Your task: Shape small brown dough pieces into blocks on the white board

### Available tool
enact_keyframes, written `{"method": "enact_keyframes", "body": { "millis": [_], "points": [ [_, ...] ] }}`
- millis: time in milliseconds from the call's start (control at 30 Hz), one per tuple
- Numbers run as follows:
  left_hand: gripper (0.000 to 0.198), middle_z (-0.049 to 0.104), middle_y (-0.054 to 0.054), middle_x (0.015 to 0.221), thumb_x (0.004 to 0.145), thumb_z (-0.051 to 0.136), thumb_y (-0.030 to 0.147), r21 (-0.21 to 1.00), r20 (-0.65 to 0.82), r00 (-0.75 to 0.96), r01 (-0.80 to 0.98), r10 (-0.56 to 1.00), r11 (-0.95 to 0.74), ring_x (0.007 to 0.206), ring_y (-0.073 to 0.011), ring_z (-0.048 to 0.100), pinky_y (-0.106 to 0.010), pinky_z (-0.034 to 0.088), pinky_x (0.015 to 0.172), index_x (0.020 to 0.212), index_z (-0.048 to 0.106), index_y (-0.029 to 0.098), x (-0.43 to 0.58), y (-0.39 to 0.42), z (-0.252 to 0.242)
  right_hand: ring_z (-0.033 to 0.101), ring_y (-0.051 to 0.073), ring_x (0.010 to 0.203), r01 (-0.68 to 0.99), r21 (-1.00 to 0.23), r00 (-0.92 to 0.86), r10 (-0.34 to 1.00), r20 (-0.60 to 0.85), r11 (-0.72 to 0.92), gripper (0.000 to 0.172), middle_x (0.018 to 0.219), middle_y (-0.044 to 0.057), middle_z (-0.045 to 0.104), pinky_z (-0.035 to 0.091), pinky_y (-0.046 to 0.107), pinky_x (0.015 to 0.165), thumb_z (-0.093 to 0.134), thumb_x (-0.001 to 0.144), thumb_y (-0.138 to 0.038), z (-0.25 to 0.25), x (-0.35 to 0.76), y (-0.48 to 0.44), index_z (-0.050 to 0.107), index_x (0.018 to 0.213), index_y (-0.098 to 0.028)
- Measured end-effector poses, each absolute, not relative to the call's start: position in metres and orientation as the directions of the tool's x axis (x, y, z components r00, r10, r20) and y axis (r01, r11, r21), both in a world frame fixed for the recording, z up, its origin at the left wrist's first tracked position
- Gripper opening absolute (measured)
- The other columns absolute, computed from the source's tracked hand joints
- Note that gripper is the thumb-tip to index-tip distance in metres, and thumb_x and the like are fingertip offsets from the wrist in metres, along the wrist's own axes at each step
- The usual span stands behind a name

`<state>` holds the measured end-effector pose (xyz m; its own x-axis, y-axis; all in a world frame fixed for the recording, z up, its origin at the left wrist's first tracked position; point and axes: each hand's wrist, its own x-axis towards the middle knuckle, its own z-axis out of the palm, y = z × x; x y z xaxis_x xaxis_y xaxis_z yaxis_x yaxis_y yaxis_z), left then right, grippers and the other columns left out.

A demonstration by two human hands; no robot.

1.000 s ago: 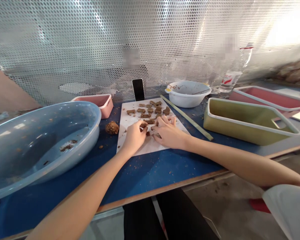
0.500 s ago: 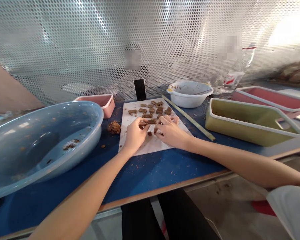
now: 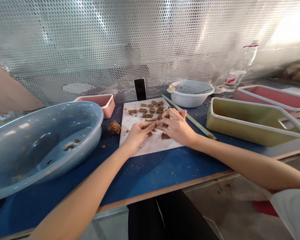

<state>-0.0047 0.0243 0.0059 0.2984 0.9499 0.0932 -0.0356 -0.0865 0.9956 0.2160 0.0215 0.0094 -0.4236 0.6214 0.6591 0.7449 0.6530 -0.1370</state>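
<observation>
Both hands rest on a white board that lies on the blue table. My left hand and my right hand meet fingertip to fingertip and pinch a small brown clay piece between them. Several shaped brown pieces lie in rows at the far end of the board. A loose brown bit lies just below my right hand. A brown clay ball sits on the table left of the board.
A big blue basin fills the left side. Behind stand a pink box, a phone upright against the perforated screen, and a white bowl. A thin stick, an olive tray, a red tray and a bottle are at right.
My right hand has lifted off the board and turned toward the left hand, uncovering a brown bit below it. The fingertips of both hands now meet over a small clay piece.
</observation>
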Motion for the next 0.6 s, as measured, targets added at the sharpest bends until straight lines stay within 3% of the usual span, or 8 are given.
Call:
{"method": "enact_keyframes", "body": {
  "millis": [133, 267, 600],
  "points": [
    [0.041, 0.086, -0.012, 0.108, 0.082, 0.096, 0.050, 0.995, 0.078, 0.312, 0.032, 0.947, -0.093, 0.094, -0.0224, 0.074, -0.033, 0.058, 0.081, 0.108, 0.091, 0.019, -0.004, 0.020, 0.012, 0.058, 0.026, 0.109, 0.738, -0.125, -0.437, 0.612, 0.659, 0.663, 0.025, 0.112, 0.007, 0.066, 0.030, 0.047, 0.102, 0.059, 0.113, -0.034, 0.011, 0.216, 0.019, 0.080, 0.100, -0.027],
    [0.038, 0.086, -0.012, 0.106, 0.077, 0.100, 0.047, 0.996, 0.065, 0.321, 0.030, 0.945, -0.079, 0.100, -0.0250, 0.076, -0.036, 0.061, 0.087, 0.101, 0.091, 0.019, -0.005, 0.021, 0.012, 0.059, 0.027, 0.114, 0.746, -0.103, -0.452, 0.613, 0.648, 0.658, 0.018, 0.119, 0.009, 0.067, 0.031, 0.048, 0.105, 0.060, 0.111, -0.029, 0.014, 0.213, 0.014, 0.078, 0.111, -0.026],
    [0.043, 0.081, -0.008, 0.092, 0.072, 0.104, 0.053, 0.996, 0.006, 0.393, -0.079, 0.920, 0.028, 0.087, -0.0188, 0.074, -0.034, 0.062, 0.087, 0.089, 0.087, 0.018, -0.006, 0.022, 0.009, 0.060, 0.027, 0.109, 0.726, -0.056, -0.503, 0.585, 0.637, 0.685, 0.022, 0.112, 0.009, 0.068, 0.031, 0.047, 0.102, 0.056, 0.114, -0.032, 0.021, 0.212, 0.004, 0.077, 0.115, -0.027]
  ]
}}
